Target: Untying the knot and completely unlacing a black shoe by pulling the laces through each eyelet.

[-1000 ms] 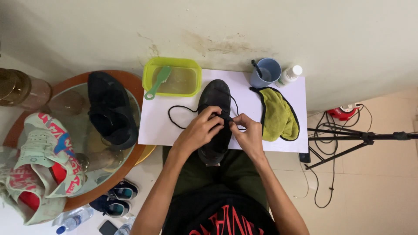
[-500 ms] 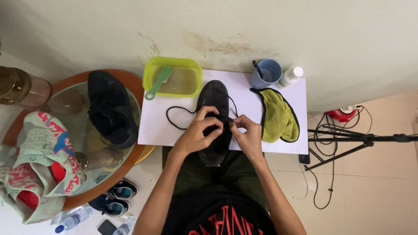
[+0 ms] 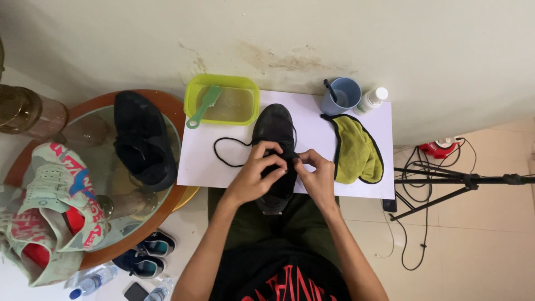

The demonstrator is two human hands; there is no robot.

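Observation:
A black shoe (image 3: 272,124) lies toe-away on the white board (image 3: 200,161) in front of me. My left hand (image 3: 256,173) rests over the shoe's middle, fingers pinching its black lace (image 3: 223,150). My right hand (image 3: 317,175) meets it at the shoe's right side, fingertips closed on the same lace near the eyelets. The free lace loops out to the left across the board.
A green tub (image 3: 223,103) of cloudy water holds a green brush (image 3: 203,106). A blue cup (image 3: 343,95), a white bottle (image 3: 370,100) and a yellow-green cloth (image 3: 356,153) lie right. A second black shoe (image 3: 142,139) sits on the round glass table (image 3: 161,206). A tripod (image 3: 462,181) and cables stand right.
Both hands have shifted slightly on the shoe and drawn closer together at the lace. The lace loop on the left stays much the same.

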